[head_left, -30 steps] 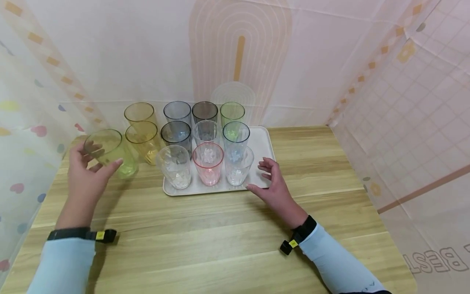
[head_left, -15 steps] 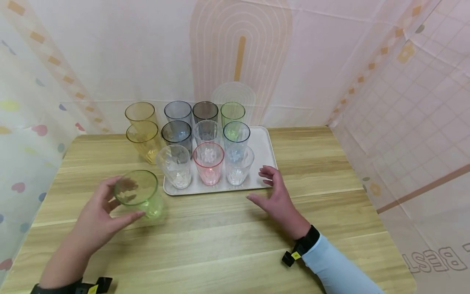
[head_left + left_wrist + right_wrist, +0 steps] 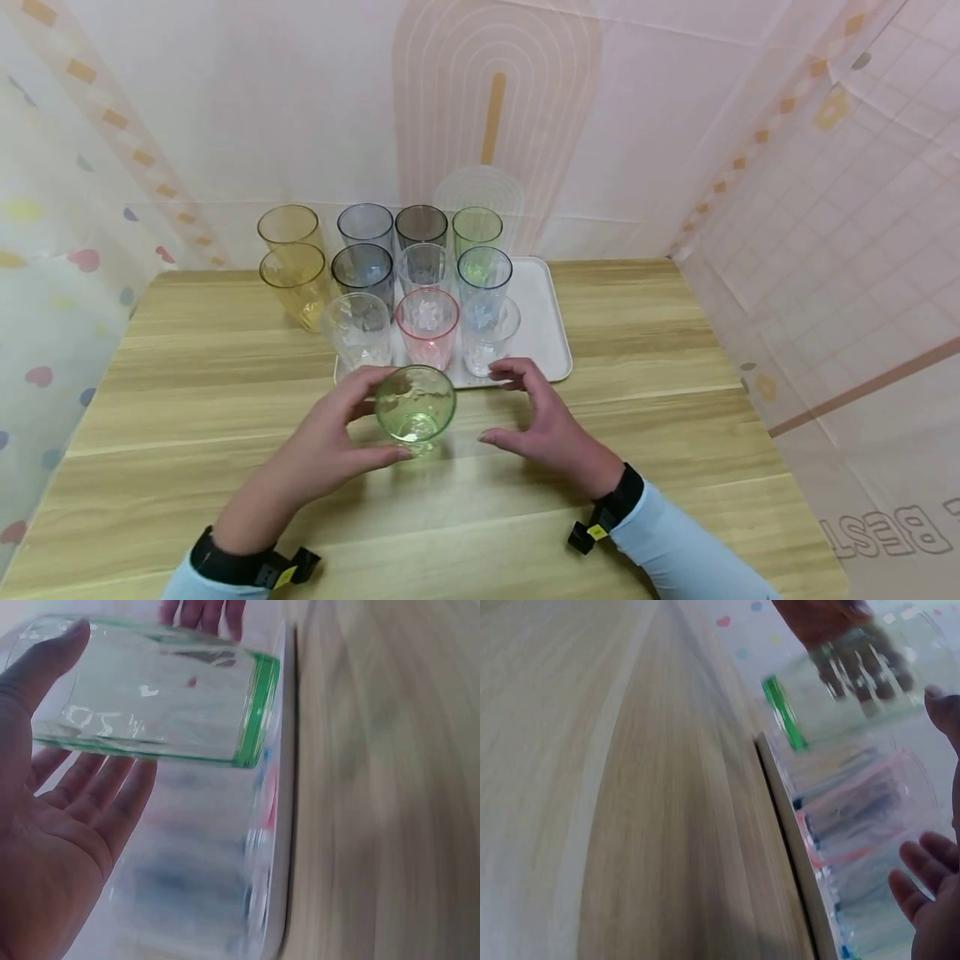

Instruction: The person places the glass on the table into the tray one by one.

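Note:
My left hand (image 3: pixel 330 446) holds a green drinking glass (image 3: pixel 416 404) between thumb and fingers, in front of a white tray. In the left wrist view the glass (image 3: pixel 165 697) is up off the wooden table, its thick green base (image 3: pixel 259 712) towards the tabletop. Just to its right, my right hand (image 3: pixel 551 429) has thumb and fingers spread apart with nothing between them. Its fingertips are near the tray's front edge. Behind the held glass stand a pink glass (image 3: pixel 427 333) and a clear glass (image 3: pixel 356 325) on the tray.
The white tray (image 3: pixel 543 325) carries several more glasses, among them a dark grey one (image 3: pixel 362 275), a light blue one (image 3: pixel 484 279) and a green one (image 3: pixel 477 229). Left of it stand two amber glasses (image 3: pixel 292 275). A patterned curtain (image 3: pixel 300 100) hangs behind the wooden table (image 3: pixel 645 333).
My left hand has carried the green glass from the table's left side, forward towards me and then right, to the tray's front. The right hand has shifted only slightly.

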